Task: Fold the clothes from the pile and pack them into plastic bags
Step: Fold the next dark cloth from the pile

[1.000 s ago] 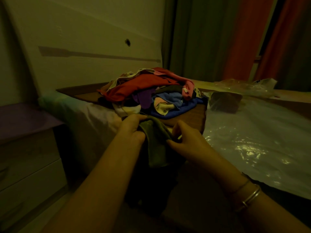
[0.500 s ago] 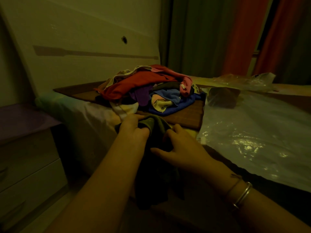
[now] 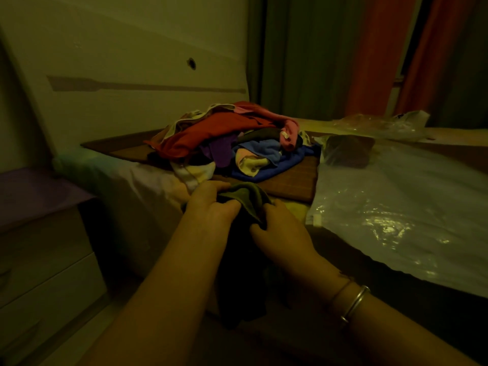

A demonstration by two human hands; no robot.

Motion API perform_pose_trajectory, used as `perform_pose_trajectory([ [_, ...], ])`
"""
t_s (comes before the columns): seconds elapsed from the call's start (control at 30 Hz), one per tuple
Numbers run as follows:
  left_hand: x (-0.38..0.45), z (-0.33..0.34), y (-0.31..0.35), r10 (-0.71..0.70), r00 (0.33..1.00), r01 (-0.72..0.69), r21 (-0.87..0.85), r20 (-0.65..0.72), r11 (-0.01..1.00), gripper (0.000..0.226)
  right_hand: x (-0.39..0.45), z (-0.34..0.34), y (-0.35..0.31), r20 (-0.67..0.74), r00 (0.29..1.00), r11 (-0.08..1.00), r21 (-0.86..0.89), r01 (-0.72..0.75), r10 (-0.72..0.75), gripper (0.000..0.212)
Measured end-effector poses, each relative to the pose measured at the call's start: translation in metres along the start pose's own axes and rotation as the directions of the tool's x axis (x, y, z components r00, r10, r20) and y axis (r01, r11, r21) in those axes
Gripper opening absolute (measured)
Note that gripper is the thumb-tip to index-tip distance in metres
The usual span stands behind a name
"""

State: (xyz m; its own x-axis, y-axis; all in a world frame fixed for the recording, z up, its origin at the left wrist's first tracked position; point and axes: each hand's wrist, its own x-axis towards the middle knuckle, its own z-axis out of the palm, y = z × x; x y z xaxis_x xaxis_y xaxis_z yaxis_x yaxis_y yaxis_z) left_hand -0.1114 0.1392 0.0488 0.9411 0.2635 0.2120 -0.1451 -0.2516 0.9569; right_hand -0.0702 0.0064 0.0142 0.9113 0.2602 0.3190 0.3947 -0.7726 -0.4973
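Dark olive garment held at the bed's near edge, just in front of the clothes pile; its lower length hangs limp into shadow. Left hand has its fingers curled over the bunched top; right hand pinches the fabric beside it. Judged light, soft, floppy, not slippery. Best taken at a hem or corners and spread flat. Plastic bags lie to the right.
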Motion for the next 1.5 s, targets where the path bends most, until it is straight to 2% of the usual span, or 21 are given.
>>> perform_pose_trajectory([
  [0.17,0.004,-0.018,-0.005,-0.088,0.996,0.081,-0.207,-0.024,0.975,0.036,-0.005,-0.015,0.001,-0.142,0.981,0.988,0.06,0.141,-0.132,0.01],
  [0.2,0.007,-0.02,-0.002,-0.143,0.99,0.137,-0.277,0.001,0.951,0.027,-0.006,-0.018,0.0,-0.163,0.973,0.982,0.066,0.176,-0.163,0.009],
  [0.27,0.026,-0.02,0.007,-0.33,0.943,0.313,-0.462,0.046,0.83,0.009,-0.006,-0.023,-0.002,-0.199,0.958,0.967,0.108,0.229,-0.205,0.007],
  [0.3,0.032,-0.019,0.009,-0.403,0.914,0.377,-0.44,0.038,0.815,0.009,-0.006,-0.025,-0.003,-0.212,0.954,0.96,0.14,0.243,-0.211,0.007],
  [0.33,0.047,-0.019,-0.003,-0.412,0.911,0.39,-0.388,0.028,0.835,0.038,-0.004,-0.027,-0.003,-0.222,0.953,0.953,0.175,0.247,-0.207,0.007],
  [0.37,0.063,-0.019,-0.012,-0.427,0.904,0.4,-0.304,-0.025,0.865,0.077,-0.002,-0.029,-0.003,-0.228,0.954,0.945,0.217,0.244,-0.194,0.007],
  [0.4,0.072,-0.017,-0.019,-0.466,0.881,0.432,-0.268,-0.077,0.861,0.106,0.0,-0.031,-0.003,-0.226,0.959,0.933,0.273,0.233,-0.173,0.007],
  [0.43,0.076,-0.015,-0.024,-0.441,0.881,0.41,-0.188,-0.171,0.892,0.115,0.003,-0.033,-0.003,-0.217,0.965,0.915,0.342,0.213,-0.144,0.006],
  [0.5,0.058,-0.009,-0.006,-0.198,0.938,0.228,0.077,-0.286,0.971,0.091,0.008,-0.036,-0.004,-0.186,0.978,0.868,0.467,0.169,-0.09,0.005],
  [0.53,0.054,-0.005,-0.001,-0.019,0.964,0.067,0.17,-0.267,0.983,0.075,0.01,-0.037,-0.006,-0.168,0.983,0.853,0.499,0.154,-0.079,0.005],
  [0.57,0.051,-0.002,0.003,0.085,0.982,-0.05,0.199,-0.17,0.979,0.06,0.012,-0.039,-0.007,-0.151,0.985,0.842,0.519,0.146,-0.078,0.004],
  [0.6,0.048,0.003,0.007,0.131,0.991,-0.127,0.167,-0.017,0.978,0.045,0.013,-0.041,-0.008,-0.138,0.987,0.83,0.54,0.143,-0.08,0.004],
  [0.67,0.041,0.009,0.011,0.066,0.954,-0.08,0.038,0.291,0.996,0.024,0.013,-0.046,-0.008,-0.126,0.988,0.81,0.569,0.144,-0.087,0.004],
  [0.7,0.04,0.01,0.012,0.038,0.926,-0.037,-0.01,0.376,0.999,0.022,0.013,-0.049,-0.006,-0.126,0.988,0.804,0.575,0.149,-0.093,0.004],
  [0.77,0.036,0.008,0.013,0.037,0.889,-0.019,-0.043,0.457,0.999,0.019,0.014,-0.054,-0.001,-0.125,0.987,0.797,0.583,0.157,-0.103,0.007],
  [0.87,0.039,0.007,0.01,0.001,0.887,0.011,-0.022,0.462,1.0,0.017,0.013,-0.062,0.005,-0.126,0.988,0.783,0.605,0.144,-0.084,0.002],
  [0.97,0.037,0.008,0.01,0.003,0.905,0.035,-0.081,0.426,0.996,0.004,0.015,-0.062,0.007,-0.141,0.989,0.737,0.666,0.12,-0.034,0.013],
  [1.07,0.036,0.011,0.011,-0.004,0.924,0.073,-0.167,0.383,0.983,0.011,0.015,-0.061,0.008,-0.135,0.991,0.695,0.715,0.084,0.02,0.021],
  [1.23,0.04,0.012,0.013,-0.047,0.958,0.106,-0.197,0.282,0.975,0.017,0.016,-0.063,0.013,-0.086,0.992,0.559,0.829,0.023,0.087,0.019],
  [1.4,0.037,0.02,0.019,-0.122,0.907,0.192,-0.139,0.403,0.971,0.018,0.016,-0.062,0.007,-0.17,0.985,0.616,0.779,0.117,0.029,0.018],
  [1.5,0.037,0.023,0.024,-0.117,0.923,0.196,-0.186,0.366,0.963,0.01,0.017,-0.061,0.002,-0.188,0.982,0.585,0.796,0.154,-0.002,0.017],
])
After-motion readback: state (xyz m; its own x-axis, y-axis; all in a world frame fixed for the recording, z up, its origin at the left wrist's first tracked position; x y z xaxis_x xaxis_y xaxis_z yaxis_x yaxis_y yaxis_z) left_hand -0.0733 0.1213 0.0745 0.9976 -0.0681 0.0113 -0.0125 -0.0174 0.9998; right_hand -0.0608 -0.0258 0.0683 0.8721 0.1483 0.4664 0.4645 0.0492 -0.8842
